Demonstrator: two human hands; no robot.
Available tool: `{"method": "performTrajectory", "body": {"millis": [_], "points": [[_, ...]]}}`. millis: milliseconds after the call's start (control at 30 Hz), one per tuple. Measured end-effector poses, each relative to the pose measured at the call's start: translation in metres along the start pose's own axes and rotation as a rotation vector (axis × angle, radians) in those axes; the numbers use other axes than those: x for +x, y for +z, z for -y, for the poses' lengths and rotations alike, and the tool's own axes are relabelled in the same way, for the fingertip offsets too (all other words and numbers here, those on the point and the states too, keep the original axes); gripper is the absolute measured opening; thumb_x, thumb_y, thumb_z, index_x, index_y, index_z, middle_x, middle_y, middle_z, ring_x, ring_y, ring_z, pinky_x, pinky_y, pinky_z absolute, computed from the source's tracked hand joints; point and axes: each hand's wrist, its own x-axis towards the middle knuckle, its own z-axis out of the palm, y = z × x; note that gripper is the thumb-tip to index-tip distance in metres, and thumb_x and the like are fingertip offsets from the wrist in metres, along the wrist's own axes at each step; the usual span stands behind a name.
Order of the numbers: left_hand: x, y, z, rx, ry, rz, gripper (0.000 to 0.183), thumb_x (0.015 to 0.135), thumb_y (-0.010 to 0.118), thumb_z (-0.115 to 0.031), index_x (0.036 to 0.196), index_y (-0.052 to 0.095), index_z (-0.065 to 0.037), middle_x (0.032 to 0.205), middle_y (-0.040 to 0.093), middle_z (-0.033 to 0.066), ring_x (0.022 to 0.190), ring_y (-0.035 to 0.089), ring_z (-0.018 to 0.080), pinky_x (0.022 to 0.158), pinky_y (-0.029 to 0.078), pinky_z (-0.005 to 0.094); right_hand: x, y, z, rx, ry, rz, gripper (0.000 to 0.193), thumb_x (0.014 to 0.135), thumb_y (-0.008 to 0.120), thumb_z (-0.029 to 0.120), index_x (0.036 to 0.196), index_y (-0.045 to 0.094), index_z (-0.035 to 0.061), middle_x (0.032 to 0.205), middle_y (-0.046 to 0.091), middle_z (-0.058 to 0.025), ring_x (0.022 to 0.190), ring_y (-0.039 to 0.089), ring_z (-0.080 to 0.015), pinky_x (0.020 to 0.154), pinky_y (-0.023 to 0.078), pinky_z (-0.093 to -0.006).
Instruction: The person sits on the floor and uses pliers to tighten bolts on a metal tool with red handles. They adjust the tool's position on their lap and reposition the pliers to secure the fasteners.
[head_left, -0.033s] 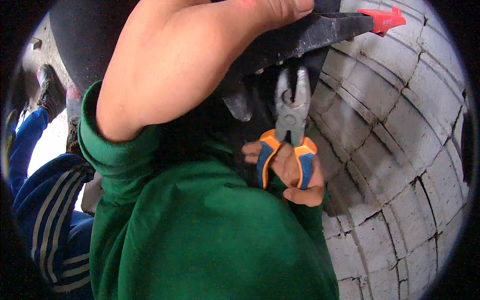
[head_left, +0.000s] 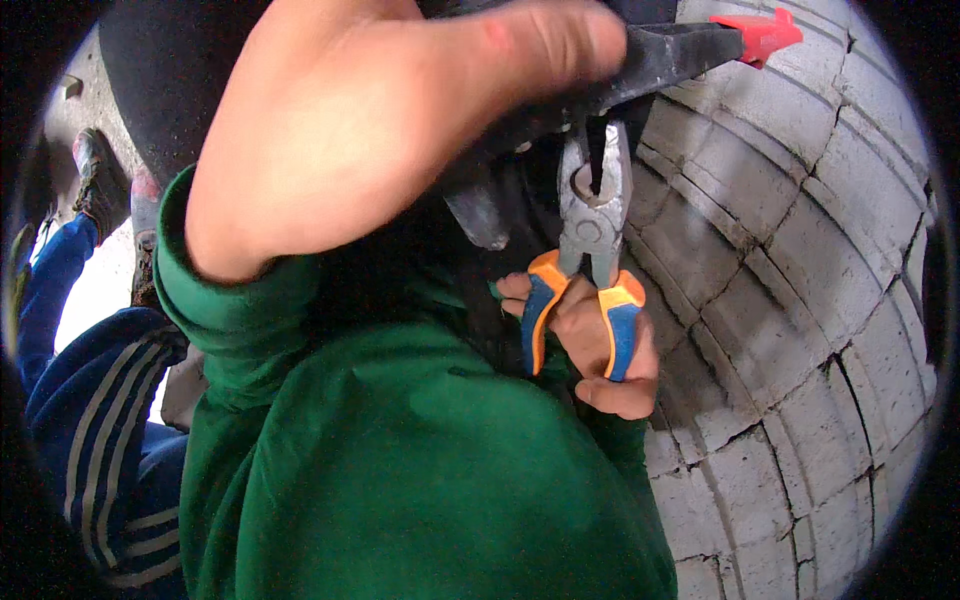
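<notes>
My left hand (head_left: pixel 350 130) reaches across the top, its thumb pressed along a dark, tapering bar-like part (head_left: pixel 680 58); the other fingers are hidden. A red cap (head_left: pixel 768 38) sits on the bar's right end. My right hand (head_left: pixel 595 335) is closed around the orange-and-blue handles of pliers (head_left: pixel 592 228), which point upward. The jaw tips reach the bar's lower edge, with a dark strip between them; whether they bite on it I cannot tell. Left of the pliers hangs a grey-black tapered piece (head_left: pixel 478 215).
Pale cracked blocks (head_left: pixel 800 300) cover the right side. At the left another person's legs in blue striped trousers (head_left: pixel 105 430) are close to my green sleeve, with a shoe (head_left: pixel 98 185) farther up. A large dark rounded surface (head_left: pixel 160 80) stands at the upper left.
The pliers and my right hand have shifted slightly up and right, bringing the jaw tips to the bar's lower edge. My left hand and the bar have moved a little.
</notes>
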Motion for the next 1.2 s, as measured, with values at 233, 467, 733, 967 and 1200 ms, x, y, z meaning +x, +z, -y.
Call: {"method": "performTrajectory", "body": {"millis": [233,467,733,967,1200], "points": [[0.009,-0.010,0.018,-0.032,0.081,0.079,0.068,0.077,0.080,-0.030,0.121,0.049,0.012,0.097,0.065,0.0210,0.086,0.066,0.0264,0.080,0.055,0.0371,-0.020,0.018,0.019,-0.310,0.208,-0.233,0.081,0.058,0.057,0.001,0.136,0.040,-0.0131,0.145,0.037,-0.0320,0.139,0.034,-0.0414,0.117,0.014,-0.0469],[0.018,-0.007,0.027,-0.020,0.122,0.103,0.068,0.076,0.079,-0.028,0.122,0.049,0.012,0.097,0.065,0.0211,0.087,0.066,0.0265,0.080,0.055,0.0371,-0.012,0.022,0.022,-0.429,0.236,-0.241,0.082,0.059,0.060,0.004,0.137,0.040,-0.0109,0.149,0.034,-0.0266,0.141,0.032,-0.0380,0.115,0.018,-0.0429],[0.023,-0.008,0.034,-0.012,0.142,0.117,0.068,0.075,0.078,-0.027,0.122,0.049,0.013,0.097,0.065,0.0212,0.087,0.065,0.0267,0.081,0.054,0.0370,-0.003,0.021,0.028,-0.545,0.221,-0.198,0.080,0.058,0.056,0.004,0.136,0.044,-0.0093,0.144,0.039,-0.0256,0.133,0.042,-0.0365,0.112,0.026,-0.0399],[0.020,-0.011,0.031,0.004,0.149,0.104,0.068,0.074,0.078,-0.025,0.122,0.049,0.013,0.097,0.065,0.0213,0.087,0.065,0.0269,0.081,0.054,0.0369,0.016,0.040,0.053,-0.732,0.317,-0.193,0.076,0.059,0.054,0.006,0.133,0.048,-0.0083,0.139,0.046,-0.0231,0.128,0.047,-0.0332,0.109,0.029,-0.0353],[0.030,-0.023,0.022,-0.047,0.064,0.276,0.068,0.073,0.077,-0.024,0.123,0.050,0.013,0.097,0.065,0.0214,0.087,0.065,0.0270,0.081,0.054,0.0369,0.020,0.045,0.039,-0.625,0.205,-0.396,0.078,0.059,0.048,0.003,0.136,0.044,-0.0070,0.132,0.052,-0.0164,0.123,0.051,-0.0243,0.108,0.029,-0.0306]]}}
